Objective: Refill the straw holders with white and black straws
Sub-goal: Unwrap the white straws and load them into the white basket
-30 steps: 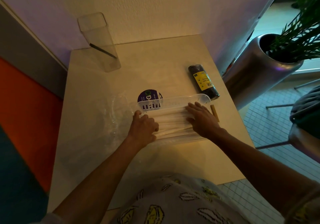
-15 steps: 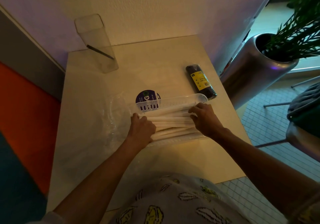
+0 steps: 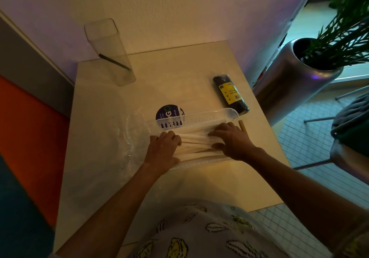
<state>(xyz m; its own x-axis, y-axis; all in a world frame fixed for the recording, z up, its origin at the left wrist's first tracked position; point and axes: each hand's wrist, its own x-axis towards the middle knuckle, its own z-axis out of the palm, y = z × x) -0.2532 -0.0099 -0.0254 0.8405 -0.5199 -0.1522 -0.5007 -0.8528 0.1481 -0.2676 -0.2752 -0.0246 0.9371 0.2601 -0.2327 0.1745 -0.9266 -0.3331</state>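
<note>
**Both hands gathering white straws in a clear tray**

Pale table (image 3: pixel 179 81) set into a corner of cream walls, seen from above. At centre frame, a clear slotted tray (image 3: pixel 201 116) lies lengthwise across the table and holds a bundle of white straws (image 3: pixel 194 141). The left hand (image 3: pixel 162 151) grips the left end of the bundle, fingers curled over the straws. The right hand (image 3: pixel 231 140) holds the right end, fingers bent over the top of the straws and thumb tucked against their near side. Between the hands the straws fan slightly apart.

Left of the tray, crumpled clear plastic wrap (image 3: pixel 127 137) lies on the table. A round purple label (image 3: pixel 168 113) shows just behind the tray's far wall. At upper left, a tall clear square holder (image 3: pixel 111 57) stands near the wall with one black straw (image 3: pixel 114 61) leaning inside it. Right of centre, a sealed pack of black straws (image 3: pixel 230 93) with a yellow label lies on the table, its near end just beside the tray's right end. A short tan stick (image 3: pixel 242 124) lies at the tray's right end. At upper right, a silver planter (image 3: pixel 289 81) with a green plant stands on the tiled floor.
</note>
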